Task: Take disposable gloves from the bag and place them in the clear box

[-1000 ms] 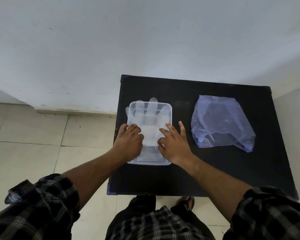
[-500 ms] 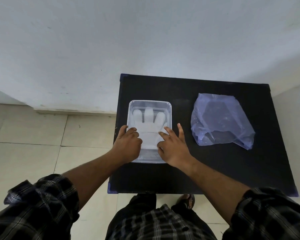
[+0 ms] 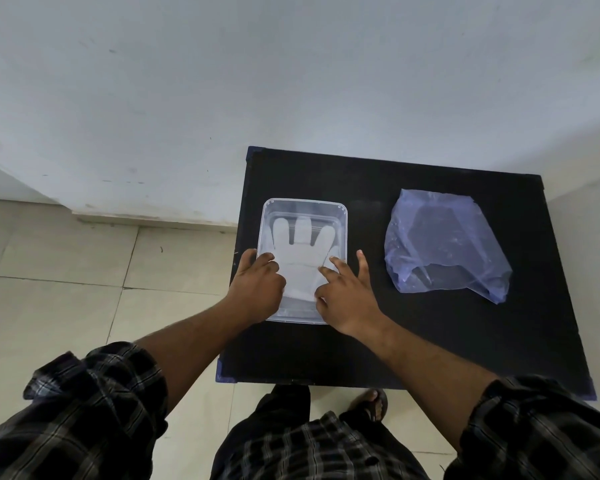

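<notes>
A clear plastic box [image 3: 305,203] stands on the left part of the black table [image 3: 430,341]. A translucent white disposable glove [image 3: 300,252] lies flat inside it, fingers pointing away from me. My left hand [image 3: 257,289] has its fingers curled onto the glove's left edge at the box's near left side. My right hand [image 3: 347,294] pinches the glove's right edge near the cuff, with its outer fingers spread over the box's right rim. A crumpled bluish plastic bag [image 3: 444,244] lies to the right, apart from both hands.
The table stands against a white wall [image 3: 291,81], with a tiled floor [image 3: 84,271] to its left. My legs and a sandalled foot [image 3: 371,405] are below the table's near edge.
The glove's fingers hung over the box's far rim a second ago. Both hands have drawn it toward me, and it now lies wholly inside the box.
</notes>
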